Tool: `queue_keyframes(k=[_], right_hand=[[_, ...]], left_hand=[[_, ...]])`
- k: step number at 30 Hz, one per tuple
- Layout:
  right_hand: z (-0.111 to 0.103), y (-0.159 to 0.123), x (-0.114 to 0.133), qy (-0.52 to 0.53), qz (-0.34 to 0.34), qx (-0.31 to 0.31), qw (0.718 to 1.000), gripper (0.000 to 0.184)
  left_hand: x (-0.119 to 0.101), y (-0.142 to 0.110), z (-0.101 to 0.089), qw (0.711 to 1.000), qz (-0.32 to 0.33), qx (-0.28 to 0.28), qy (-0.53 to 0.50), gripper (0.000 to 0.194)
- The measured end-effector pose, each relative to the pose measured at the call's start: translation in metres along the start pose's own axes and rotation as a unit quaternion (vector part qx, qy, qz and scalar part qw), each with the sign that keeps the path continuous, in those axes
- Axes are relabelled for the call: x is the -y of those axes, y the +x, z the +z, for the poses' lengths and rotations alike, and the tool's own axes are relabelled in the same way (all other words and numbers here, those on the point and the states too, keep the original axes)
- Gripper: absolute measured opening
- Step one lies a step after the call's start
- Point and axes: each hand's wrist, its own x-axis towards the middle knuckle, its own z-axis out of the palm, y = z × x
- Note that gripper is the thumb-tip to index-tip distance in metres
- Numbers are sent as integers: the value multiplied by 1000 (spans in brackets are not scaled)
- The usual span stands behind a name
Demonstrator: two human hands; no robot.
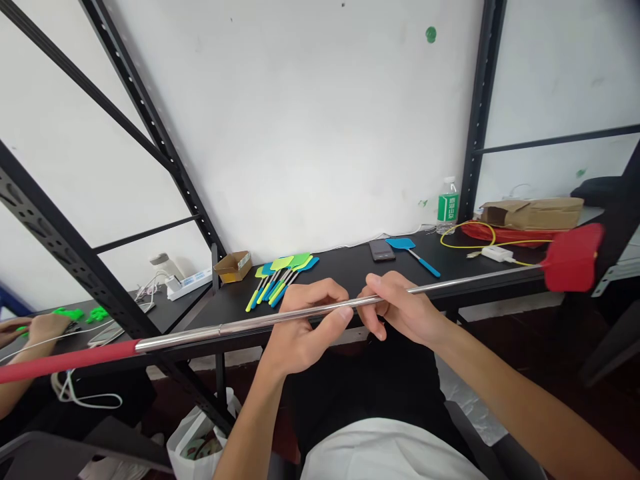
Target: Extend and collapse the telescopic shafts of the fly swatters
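Holding: a steel rod (pixel 475 283) lies across the person's front, level in both hands, with a red head (pixel 573 258) beyond the right hand and a red sleeve (pixel 60 362) beyond the left.

Hands: the left hand (pixel 307 327) and right hand (pixel 400 308) are near each other but apart, both closed on the rod's middle stretch.

Joint: a stepped collar (pixel 220 329) sits on the rod just beyond the left hand, suggesting a telescoping tube.

Handling: the rod looks light and stiff, though its polished surface may prove slippery and the long reach could make the ends swing. The head looks thin and flexible, so it seems a poor place to hold.

Hold: the red sleeve looks the surest place for one hand; the bare metal seems to need a firm, two-handed grip.

Ahead: on a black table (pixel 345 263) lie swatters (pixel 280 280), a phone (pixel 381 250), and a box (pixel 233 267).

Ahead right: a bottle (pixel 447 207) and a paper bag (pixel 533 213) stand beyond the head.

Far left: a co-worker's hand (pixel 47 328) is beside green pieces (pixel 83 313).

Below left: a plastic bag (pixel 197 440) sits on the floor.
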Motion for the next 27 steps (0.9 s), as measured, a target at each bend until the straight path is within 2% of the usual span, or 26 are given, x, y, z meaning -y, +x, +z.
queue_keyframes(k=[4, 9, 13, 17, 21, 24, 27], right_hand=[[-4, -2, 2, -31, -6, 25, 999, 58], [-2, -7, 10, -112, -35, 7, 993, 51], [0, -8, 13, -151, -44, -17, 987, 44], [-5, -5, 7, -80, -55, 0, 995, 42], [-4, -2, 0, 8, -37, 20, 999, 53], [1, 0, -3, 24, -15, 30, 999, 61], [2, 0, -3, 12, -1, 41, 999, 61]], left_hand=[[-2, 1, 0, 1000, 9, -24, 2, 36], [-7, 5, 6, 993, -50, -62, -81, 56], [-5, 6, 7, 983, -79, -107, -128, 60], [-6, 4, 3, 988, -74, -59, -119, 50], [-6, 1, 0, 991, -72, -23, -110, 33], [-4, -1, -2, 996, -51, -18, -68, 25], [-3, -1, -5, 999, -20, -14, -21, 28]])
